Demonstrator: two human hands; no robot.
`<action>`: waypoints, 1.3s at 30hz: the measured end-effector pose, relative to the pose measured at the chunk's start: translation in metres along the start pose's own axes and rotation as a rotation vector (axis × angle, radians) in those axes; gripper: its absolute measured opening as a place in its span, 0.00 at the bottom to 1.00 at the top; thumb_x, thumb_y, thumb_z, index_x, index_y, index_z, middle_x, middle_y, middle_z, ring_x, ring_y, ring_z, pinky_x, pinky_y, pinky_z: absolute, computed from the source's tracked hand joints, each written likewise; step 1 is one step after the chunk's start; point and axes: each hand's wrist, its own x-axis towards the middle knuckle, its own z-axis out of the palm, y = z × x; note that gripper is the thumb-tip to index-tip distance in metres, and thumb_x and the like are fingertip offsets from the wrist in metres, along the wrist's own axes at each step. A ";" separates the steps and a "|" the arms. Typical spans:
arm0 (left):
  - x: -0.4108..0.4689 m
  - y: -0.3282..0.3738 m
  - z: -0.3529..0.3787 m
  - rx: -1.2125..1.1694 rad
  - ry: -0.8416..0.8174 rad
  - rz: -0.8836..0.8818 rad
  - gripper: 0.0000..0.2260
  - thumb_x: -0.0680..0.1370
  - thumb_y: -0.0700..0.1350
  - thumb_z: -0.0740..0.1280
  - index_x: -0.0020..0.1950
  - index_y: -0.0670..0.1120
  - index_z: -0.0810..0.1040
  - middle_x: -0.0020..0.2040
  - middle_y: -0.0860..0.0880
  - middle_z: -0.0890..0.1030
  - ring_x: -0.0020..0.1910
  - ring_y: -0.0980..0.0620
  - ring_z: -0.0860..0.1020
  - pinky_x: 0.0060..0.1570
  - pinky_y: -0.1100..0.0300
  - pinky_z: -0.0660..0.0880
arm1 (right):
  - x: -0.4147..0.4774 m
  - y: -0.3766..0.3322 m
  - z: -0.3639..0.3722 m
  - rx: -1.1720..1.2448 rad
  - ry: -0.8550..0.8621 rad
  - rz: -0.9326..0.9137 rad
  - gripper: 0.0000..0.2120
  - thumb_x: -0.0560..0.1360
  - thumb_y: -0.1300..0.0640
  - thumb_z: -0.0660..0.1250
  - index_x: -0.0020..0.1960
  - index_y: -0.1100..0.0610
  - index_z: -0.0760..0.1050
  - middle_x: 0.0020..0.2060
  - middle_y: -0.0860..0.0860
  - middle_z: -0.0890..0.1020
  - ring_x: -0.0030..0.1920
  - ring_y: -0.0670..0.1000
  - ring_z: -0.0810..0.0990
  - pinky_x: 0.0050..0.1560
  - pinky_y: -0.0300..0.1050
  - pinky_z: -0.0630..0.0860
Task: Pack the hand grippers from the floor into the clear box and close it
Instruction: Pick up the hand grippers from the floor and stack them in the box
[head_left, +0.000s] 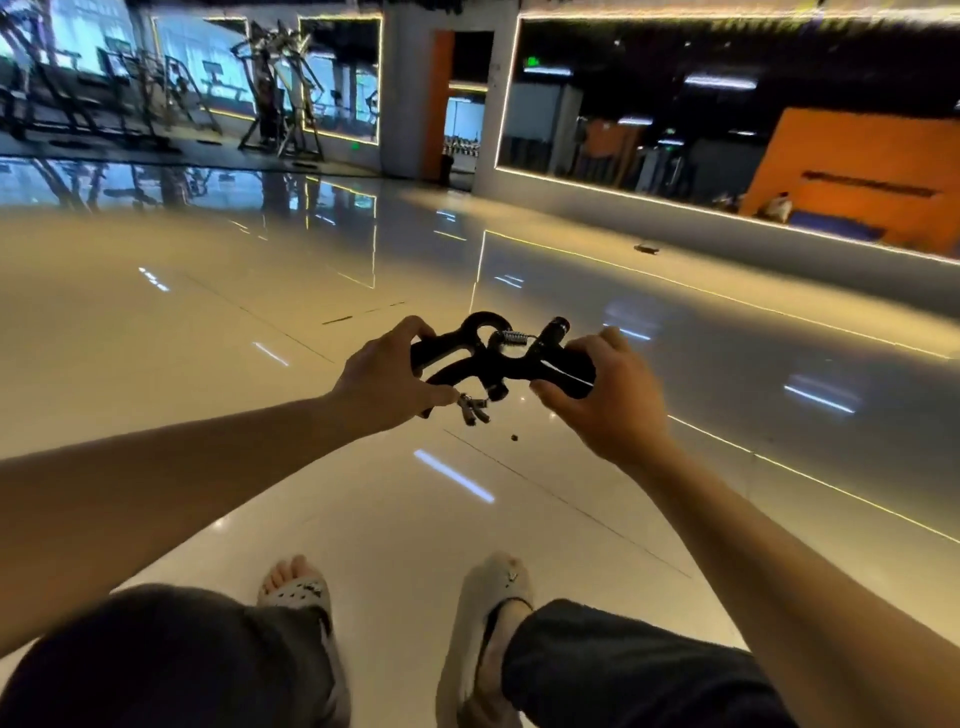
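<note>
Left hand (384, 379): fingers curled tight round the black handles at its 3 o'clock.
Hand grippers (498, 358): seemingly two, overlapped, held above the floor (260, 322) between both hands, probably bunched so that they can be packed together.
Spring (472, 408): hangs at the grippers' 6 o'clock.
Right hand (608, 395): fingers wrapped round a handle at its 9 o'clock, steadying that end.
Clear box: out of view.

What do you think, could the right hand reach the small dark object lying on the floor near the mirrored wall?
Probably not as things stand: the right hand grips the black hand grippers with the left hand, and the dark object lies far across the floor, well beyond the outstretched arms.
</note>
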 end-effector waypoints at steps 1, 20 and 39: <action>-0.008 0.020 0.003 -0.003 -0.022 0.033 0.28 0.69 0.53 0.80 0.63 0.52 0.70 0.46 0.51 0.79 0.44 0.48 0.80 0.42 0.56 0.73 | -0.010 0.003 -0.024 -0.030 0.000 0.003 0.24 0.71 0.41 0.75 0.60 0.55 0.77 0.50 0.48 0.75 0.48 0.50 0.77 0.50 0.50 0.80; -0.166 0.277 0.167 -0.205 -0.456 0.325 0.29 0.67 0.50 0.82 0.62 0.54 0.71 0.52 0.49 0.80 0.42 0.51 0.83 0.41 0.57 0.83 | -0.266 0.112 -0.291 -0.146 0.049 0.450 0.24 0.70 0.42 0.75 0.60 0.53 0.76 0.53 0.48 0.74 0.50 0.49 0.78 0.52 0.49 0.82; -0.144 0.321 0.329 -0.044 -0.807 0.442 0.27 0.70 0.46 0.80 0.62 0.48 0.70 0.54 0.45 0.79 0.40 0.51 0.84 0.32 0.64 0.80 | -0.408 0.225 -0.305 -0.155 -0.073 0.853 0.30 0.70 0.45 0.78 0.67 0.55 0.75 0.55 0.49 0.73 0.55 0.50 0.77 0.60 0.49 0.79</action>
